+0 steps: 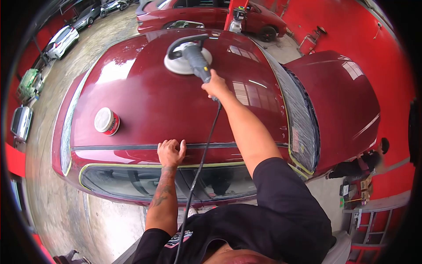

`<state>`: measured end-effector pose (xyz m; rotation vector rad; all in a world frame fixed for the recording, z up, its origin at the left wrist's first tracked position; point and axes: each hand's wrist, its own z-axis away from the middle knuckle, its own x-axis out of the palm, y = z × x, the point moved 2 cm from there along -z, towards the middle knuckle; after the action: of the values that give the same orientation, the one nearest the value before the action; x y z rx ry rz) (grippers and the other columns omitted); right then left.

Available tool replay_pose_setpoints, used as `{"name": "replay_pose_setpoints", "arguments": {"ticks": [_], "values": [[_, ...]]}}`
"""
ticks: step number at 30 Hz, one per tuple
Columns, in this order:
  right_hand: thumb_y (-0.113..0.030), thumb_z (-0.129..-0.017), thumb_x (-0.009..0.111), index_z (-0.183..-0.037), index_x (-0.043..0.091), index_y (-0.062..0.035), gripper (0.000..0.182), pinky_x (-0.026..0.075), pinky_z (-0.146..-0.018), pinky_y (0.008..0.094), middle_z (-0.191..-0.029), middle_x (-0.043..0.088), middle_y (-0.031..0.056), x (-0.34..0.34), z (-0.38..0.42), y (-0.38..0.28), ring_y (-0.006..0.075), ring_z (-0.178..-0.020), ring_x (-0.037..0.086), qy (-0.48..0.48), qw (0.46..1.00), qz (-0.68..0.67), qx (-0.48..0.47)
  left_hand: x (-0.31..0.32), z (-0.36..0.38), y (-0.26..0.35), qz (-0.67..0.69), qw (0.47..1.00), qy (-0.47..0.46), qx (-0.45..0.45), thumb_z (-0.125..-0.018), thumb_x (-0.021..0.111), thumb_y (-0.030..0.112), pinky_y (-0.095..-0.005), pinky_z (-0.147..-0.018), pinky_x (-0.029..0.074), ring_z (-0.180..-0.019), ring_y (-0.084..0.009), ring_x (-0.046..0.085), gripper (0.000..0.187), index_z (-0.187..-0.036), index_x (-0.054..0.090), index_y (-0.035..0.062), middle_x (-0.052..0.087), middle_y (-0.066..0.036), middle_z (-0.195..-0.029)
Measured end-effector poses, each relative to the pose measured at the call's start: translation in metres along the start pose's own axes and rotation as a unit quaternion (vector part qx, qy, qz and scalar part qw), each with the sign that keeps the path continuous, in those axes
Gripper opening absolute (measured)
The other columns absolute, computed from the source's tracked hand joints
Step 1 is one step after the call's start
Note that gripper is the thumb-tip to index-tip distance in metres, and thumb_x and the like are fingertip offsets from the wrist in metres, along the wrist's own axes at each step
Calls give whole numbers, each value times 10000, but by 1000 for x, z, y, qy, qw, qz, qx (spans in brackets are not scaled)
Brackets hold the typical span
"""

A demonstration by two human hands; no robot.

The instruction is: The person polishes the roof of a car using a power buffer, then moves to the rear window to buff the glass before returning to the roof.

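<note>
Dark red paint fills the middle of the frame: the roof of a car, seen from above, glossy and throwing back reflections of windows. Right hand, upper centre, is wrapped around the rear grip of a polisher. The arm is stretched well out over the roof. The polisher's round white pad lies flat on the paint toward the top of the frame, with a black loop handle arching over it. A black cord runs from the tool's grip down along the arm and off the lower edge near the person's chest.

Left hand, lower centre, holds nothing. It rests on the near edge of the roof with fingers curled, right at the dark trim strip running left to right.

A round tin with a white lid and red side stands on the roof at centre left, well apart from both hands. Side windows below the roof edge are outlined in yellow-green tape. The glass at the right end of the roof is covered in clear film.

Upper frame: another red car and a red wall. Upper left: a white car on wet-looking concrete. A person crouches at the right edge.
</note>
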<state>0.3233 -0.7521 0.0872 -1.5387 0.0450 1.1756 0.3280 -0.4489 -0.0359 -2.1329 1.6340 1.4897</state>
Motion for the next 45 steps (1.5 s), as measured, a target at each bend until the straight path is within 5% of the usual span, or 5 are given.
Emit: {"name": "replay_pose_setpoints", "arguments": {"ticks": [2,8,20,32,45], "values": [[-149,-801,703,-1506,400,-155,768,637,-665,413,-1119,725,236,-21,-6,21,317,-739,768,30,998,-6,49,0,0,0,0,1000,3,4,-874,746,330,-422,-659,407,-651,-274,573,415,-604,521,110,572,-38,-618],[-97,-796,728,-1453,388,-32,743,563,-487,384,-914,710,170,-88,-21,108,221,-542,674,129,987,-46,82,1,0,-1,0,1000,16,12,-866,752,322,-418,-652,406,-644,-273,568,409,-602,520,112,569,-40,-615],[-67,-838,714,-1242,485,-31,466,537,-435,429,-942,648,177,-186,8,227,259,-577,670,193,956,-130,178,0,-2,1,-10,1000,-10,8,-860,754,327,-422,-652,403,-630,-269,558,424,-591,506,113,556,-31,-598],[-123,-788,754,-1302,472,-63,589,585,-520,401,-861,718,162,-76,-54,85,236,-550,698,85,995,-23,37,-4,-4,4,-7,1000,-2,-3,-838,766,318,-421,-640,416,-616,-269,569,407,-570,521,133,542,-31,-560],[-142,-787,658,-1642,265,-201,944,625,-804,431,-1172,723,223,40,-6,-38,320,-778,768,-88,992,72,-63,-5,-4,3,10,1000,10,7,-840,761,335,-424,-638,410,-632,-286,571,407,-587,527,117,548,-51,-583]]}}
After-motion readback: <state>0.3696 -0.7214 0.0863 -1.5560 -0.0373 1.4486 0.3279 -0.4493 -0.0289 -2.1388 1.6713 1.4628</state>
